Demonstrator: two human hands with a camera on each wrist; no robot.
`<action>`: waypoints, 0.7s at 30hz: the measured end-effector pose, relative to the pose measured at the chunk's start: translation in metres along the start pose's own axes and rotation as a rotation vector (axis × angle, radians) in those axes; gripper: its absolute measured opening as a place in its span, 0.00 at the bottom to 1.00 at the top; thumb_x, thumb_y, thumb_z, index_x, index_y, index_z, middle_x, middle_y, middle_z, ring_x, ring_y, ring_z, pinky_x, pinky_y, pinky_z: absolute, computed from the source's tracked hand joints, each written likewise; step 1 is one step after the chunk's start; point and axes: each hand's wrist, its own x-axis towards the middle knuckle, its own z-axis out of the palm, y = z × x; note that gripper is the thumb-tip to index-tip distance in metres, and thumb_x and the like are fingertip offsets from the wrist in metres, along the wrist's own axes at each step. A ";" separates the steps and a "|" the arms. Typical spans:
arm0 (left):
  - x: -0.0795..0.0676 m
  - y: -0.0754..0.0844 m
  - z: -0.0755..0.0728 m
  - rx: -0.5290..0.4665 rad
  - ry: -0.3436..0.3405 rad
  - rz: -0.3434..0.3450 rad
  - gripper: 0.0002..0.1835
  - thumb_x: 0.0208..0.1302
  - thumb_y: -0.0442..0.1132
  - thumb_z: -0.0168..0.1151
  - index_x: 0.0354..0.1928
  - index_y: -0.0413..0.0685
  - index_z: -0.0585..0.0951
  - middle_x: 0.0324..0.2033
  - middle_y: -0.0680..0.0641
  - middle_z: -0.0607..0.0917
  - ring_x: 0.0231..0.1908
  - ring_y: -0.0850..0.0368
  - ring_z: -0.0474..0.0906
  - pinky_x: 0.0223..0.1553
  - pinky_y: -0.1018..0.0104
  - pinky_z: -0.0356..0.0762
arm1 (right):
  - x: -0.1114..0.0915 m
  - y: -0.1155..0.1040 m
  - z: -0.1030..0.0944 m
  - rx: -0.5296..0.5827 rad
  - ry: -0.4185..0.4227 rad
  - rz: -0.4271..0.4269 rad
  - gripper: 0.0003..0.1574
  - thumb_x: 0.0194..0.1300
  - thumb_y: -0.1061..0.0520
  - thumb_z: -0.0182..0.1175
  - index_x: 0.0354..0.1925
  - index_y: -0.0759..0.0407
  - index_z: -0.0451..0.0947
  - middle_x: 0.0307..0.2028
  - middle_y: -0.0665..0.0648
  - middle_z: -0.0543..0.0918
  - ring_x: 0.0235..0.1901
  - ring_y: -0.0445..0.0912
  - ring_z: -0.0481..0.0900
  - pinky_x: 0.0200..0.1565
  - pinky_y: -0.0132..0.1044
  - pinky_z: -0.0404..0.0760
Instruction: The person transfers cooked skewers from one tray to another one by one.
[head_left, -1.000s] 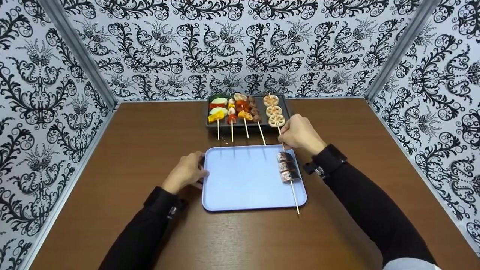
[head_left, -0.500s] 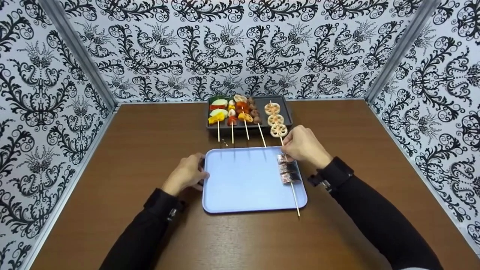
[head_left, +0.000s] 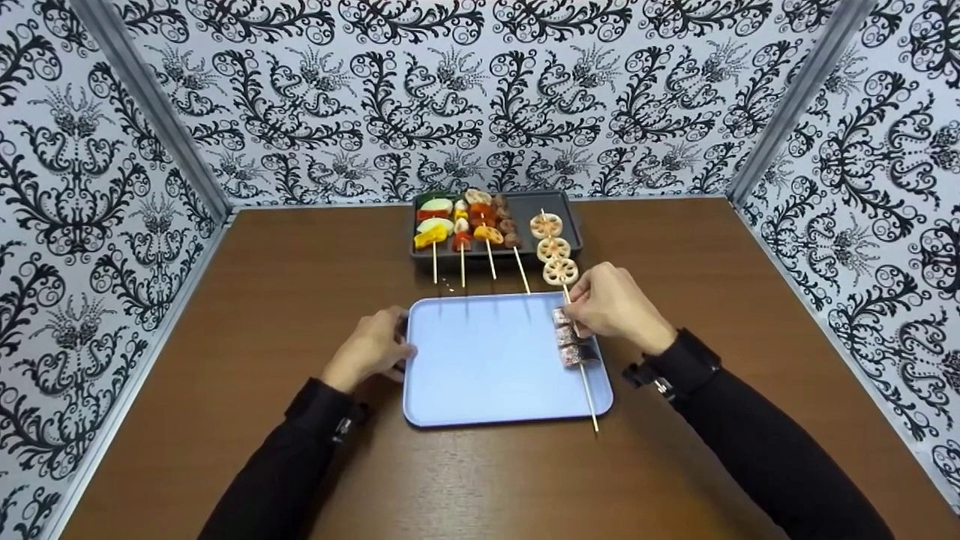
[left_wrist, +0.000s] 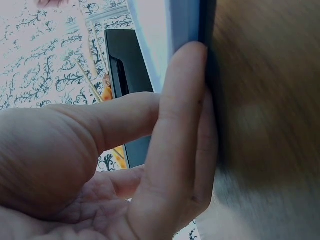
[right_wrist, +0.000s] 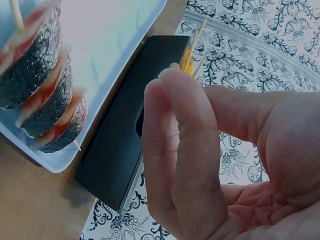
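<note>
My right hand [head_left: 616, 307] pinches the bare stick of a lotus root skewer [head_left: 553, 249], which carries 3 round slices. These slices hang between the dark grill pan [head_left: 544, 206] and the light blue tray [head_left: 487, 360]. Just below that hand a fish skewer [head_left: 574, 354], with silvery dark-skinned chunks [right_wrist: 52, 112], lies along the tray's right side, its stick poking past the front rim. At the tray's left edge, my left hand [head_left: 369, 349] grips the rim; in the left wrist view its fingers [left_wrist: 180, 110] lie against the tray's side [left_wrist: 187, 25].
Several skewers stay on the pan's left part: vegetable skewers [head_left: 433, 221] and a meat skewer [head_left: 506, 221], sticks pointing at the tray. White crumbs [head_left: 448, 285] lie on the brown table [head_left: 300, 270]. Patterned walls [head_left: 465, 97] enclose the back and sides.
The right hand has drawn the lotus root skewer off the pan, toward the tray and slightly right. My left hand and the tray have stayed in place.
</note>
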 end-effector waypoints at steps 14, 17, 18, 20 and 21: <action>0.001 0.000 0.001 -0.048 -0.010 -0.013 0.40 0.62 0.24 0.66 0.76 0.40 0.63 0.42 0.33 0.83 0.30 0.47 0.88 0.27 0.58 0.92 | -0.018 0.004 0.005 0.048 -0.028 0.025 0.06 0.55 0.62 0.62 0.34 0.59 0.84 0.29 0.56 0.90 0.24 0.54 0.91 0.24 0.36 0.90; 0.001 -0.001 0.001 -0.046 -0.010 -0.015 0.40 0.63 0.25 0.66 0.76 0.40 0.63 0.42 0.33 0.83 0.30 0.47 0.88 0.27 0.58 0.92 | -0.021 0.004 0.007 0.042 -0.033 0.020 0.06 0.56 0.62 0.63 0.34 0.59 0.84 0.29 0.56 0.89 0.23 0.52 0.90 0.24 0.36 0.89; 0.002 -0.001 0.001 -0.044 -0.011 -0.016 0.40 0.63 0.25 0.66 0.76 0.40 0.63 0.42 0.33 0.83 0.30 0.47 0.88 0.27 0.58 0.92 | -0.023 0.004 0.008 0.040 -0.036 0.019 0.05 0.56 0.62 0.63 0.34 0.59 0.84 0.28 0.56 0.89 0.23 0.51 0.90 0.24 0.36 0.89; 0.002 -0.001 0.001 -0.037 -0.010 -0.015 0.40 0.63 0.25 0.66 0.76 0.40 0.63 0.43 0.34 0.83 0.30 0.47 0.88 0.27 0.58 0.92 | -0.025 0.004 0.009 0.029 -0.039 0.014 0.04 0.56 0.62 0.64 0.33 0.59 0.83 0.28 0.56 0.89 0.23 0.49 0.89 0.24 0.35 0.89; 0.002 -0.001 0.000 -0.035 -0.011 -0.013 0.39 0.64 0.26 0.65 0.76 0.40 0.63 0.43 0.34 0.83 0.30 0.48 0.88 0.28 0.59 0.92 | -0.026 0.004 0.010 0.016 -0.036 0.007 0.04 0.57 0.61 0.64 0.33 0.58 0.83 0.28 0.55 0.89 0.23 0.48 0.89 0.24 0.34 0.89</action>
